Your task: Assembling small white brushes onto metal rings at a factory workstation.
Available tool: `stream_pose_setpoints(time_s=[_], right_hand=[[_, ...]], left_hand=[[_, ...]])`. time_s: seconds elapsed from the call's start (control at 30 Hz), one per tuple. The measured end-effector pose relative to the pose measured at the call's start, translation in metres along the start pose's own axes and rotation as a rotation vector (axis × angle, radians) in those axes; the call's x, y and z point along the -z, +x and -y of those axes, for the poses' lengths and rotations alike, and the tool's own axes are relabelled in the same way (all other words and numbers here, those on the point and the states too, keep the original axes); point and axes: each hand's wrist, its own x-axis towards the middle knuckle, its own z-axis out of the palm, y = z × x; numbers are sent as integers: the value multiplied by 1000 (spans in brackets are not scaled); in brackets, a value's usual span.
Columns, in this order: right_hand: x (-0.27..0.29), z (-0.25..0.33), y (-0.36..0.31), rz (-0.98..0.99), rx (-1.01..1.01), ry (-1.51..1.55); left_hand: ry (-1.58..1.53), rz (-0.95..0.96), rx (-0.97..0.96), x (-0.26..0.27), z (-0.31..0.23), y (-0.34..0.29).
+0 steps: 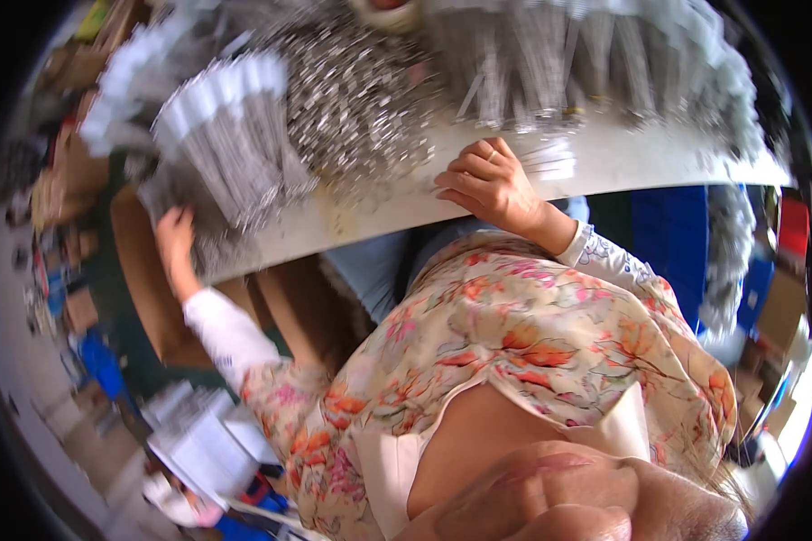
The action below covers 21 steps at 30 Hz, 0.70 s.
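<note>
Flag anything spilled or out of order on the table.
The metal bits look spilled, though perhaps on purpose: they lie loose and jumbled on the table, unlike the grey bundle beside them, whose strands line up. Blur hides any damage.

The person's left arm [230, 334] stretches outward, the left hand [177, 236] (slightly blurred) ahead of it; the right arm [609, 260] angles inward, the right hand [494, 185] showing its back, fingers [465, 183] loosely curled.

On table [641, 169]: bundles [230, 135] left | parts pile [361, 104] between | other bundles [595, 68] right | carton [140, 279] by near-left corner
</note>
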Motion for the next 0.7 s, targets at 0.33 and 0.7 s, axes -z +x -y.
stream_pose_setpoints(time_s=[0.33, 0.7], right_hand=[[100, -89, 46, -453, -608, -297], [109, -113, 34, -520, -834, -57]], left_hand=[[-89, -119, 151, 6, -39, -31], [-99, -518, -405, -1, -188, -56]])
